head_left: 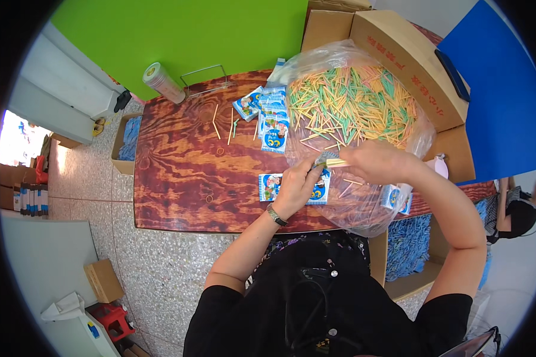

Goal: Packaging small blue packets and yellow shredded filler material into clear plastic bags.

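Note:
Over the near edge of the plastic bag, my left hand [295, 189] is closed around the mouth of a small blue-and-white packet [321, 159]. My right hand [375, 162] pinches a few pale yellow sticks [337, 162], their ends at the packet's opening; how far in they reach is hidden. Just beyond my right hand, a large heap of yellow, green and pink sticks [351, 101] lies in a clear plastic bag [421, 140]. Flat packets [270, 187] lie under and beside my left hand. More packets [274, 132] overlap in a pile left of the heap.
Loose sticks [215, 122] lie on the reddish wooden table [173, 160]. At the back stand a cylindrical tub [162, 83] and a wire rack [203, 89]. An opened cardboard box [393, 44] surrounds the heap. Blue packets fill a lower box [408, 247]. Another person [521, 214] is at right.

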### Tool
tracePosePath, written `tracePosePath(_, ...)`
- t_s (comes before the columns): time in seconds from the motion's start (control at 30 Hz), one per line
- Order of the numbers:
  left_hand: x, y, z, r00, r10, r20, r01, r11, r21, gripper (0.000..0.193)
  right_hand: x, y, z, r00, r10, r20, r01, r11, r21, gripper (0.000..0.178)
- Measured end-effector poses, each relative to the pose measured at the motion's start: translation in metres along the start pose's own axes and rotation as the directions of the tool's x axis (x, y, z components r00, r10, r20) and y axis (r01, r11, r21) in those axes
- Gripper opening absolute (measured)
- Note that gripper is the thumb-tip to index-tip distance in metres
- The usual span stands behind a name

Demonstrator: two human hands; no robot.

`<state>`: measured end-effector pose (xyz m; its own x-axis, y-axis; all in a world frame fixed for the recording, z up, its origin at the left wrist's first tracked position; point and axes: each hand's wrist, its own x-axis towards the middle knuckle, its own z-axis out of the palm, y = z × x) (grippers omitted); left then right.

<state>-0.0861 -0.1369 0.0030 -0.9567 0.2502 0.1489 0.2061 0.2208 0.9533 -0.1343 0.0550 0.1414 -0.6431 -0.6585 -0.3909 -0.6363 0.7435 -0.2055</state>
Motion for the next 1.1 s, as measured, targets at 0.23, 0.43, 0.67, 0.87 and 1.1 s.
tracePosePath(0.23, 0.001, 0.005, -0.001, 0.989, 0.14, -0.056, -0.132, 0.983, 0.125, 0.032, 0.007, 0.009, -0.01, 0.992, -0.023, 0.122, 0.024, 1.0, -0.014, 0.021)
tracePosePath(0.43, 0.002, 0.003, 0.005, 0.913, 0.389, -0.126, -0.327, 0.88, 0.345, 0.043, 0.02, 0.002, -0.019, 0.966, 0.049, 0.255, -0.019, 0.993, -0.12, 0.026)
tracePosePath(0.67, 0.007, -0.007, -0.001, 0.981, 0.163, -0.103, -0.156, 0.985, 0.077, 0.039, 0.011, 0.002, -0.029, 0.99, -0.135, -0.039, 0.136, 0.991, 0.013, 0.052)
tracePosePath(0.87, 0.018, -0.019, -0.007, 0.999, 0.006, -0.048, -0.029, 0.867, -0.498, 0.035, 0.019, 0.02, 0.007, 0.986, 0.015, -0.169, 0.082, 0.831, 0.55, 0.053)
tracePosePath(1.1, 0.026, -0.025, -0.042, 0.95, 0.267, -0.16, -0.236, 0.953, 0.189, 0.027, 0.058, 0.02, 0.059, 0.722, -0.102, -0.684, 0.287, 0.944, 0.162, 0.017)
